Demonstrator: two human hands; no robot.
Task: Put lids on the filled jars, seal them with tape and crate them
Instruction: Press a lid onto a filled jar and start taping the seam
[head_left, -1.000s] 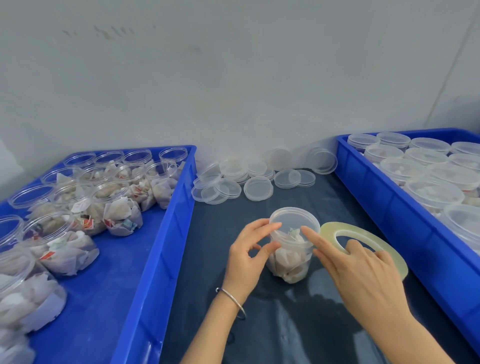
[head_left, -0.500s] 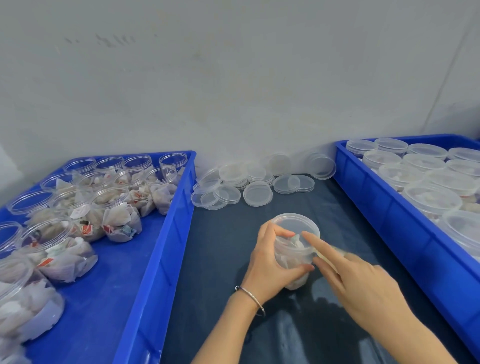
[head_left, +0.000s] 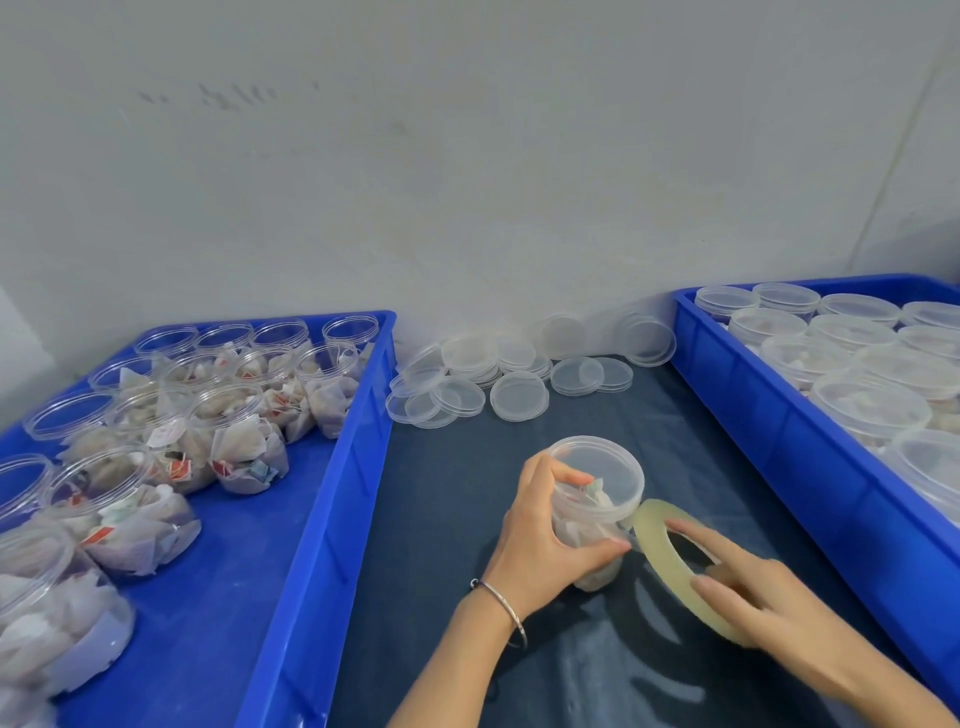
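Note:
A clear plastic jar (head_left: 597, 499) filled with tea bags, a lid on top, stands on the dark table between two blue crates. My left hand (head_left: 545, 535) grips it, fingers and thumb curled round its side. My right hand (head_left: 763, 597) holds a yellowish roll of tape (head_left: 670, 556) on edge, fingers through its hole, the roll touching the jar just under the lid. Open filled jars (head_left: 234, 441) sit in the left crate (head_left: 322, 493). Lidded jars (head_left: 872, 405) fill the right crate (head_left: 810, 462).
Several loose clear lids (head_left: 514, 374) lie piled on the table against the grey wall, between the crates. The dark table surface (head_left: 441, 545) lies between the crate walls. A thin bracelet (head_left: 506, 608) rings my left wrist.
My left hand has closed round the jar. My right hand has picked up the tape roll and tilted it on edge against the jar's side.

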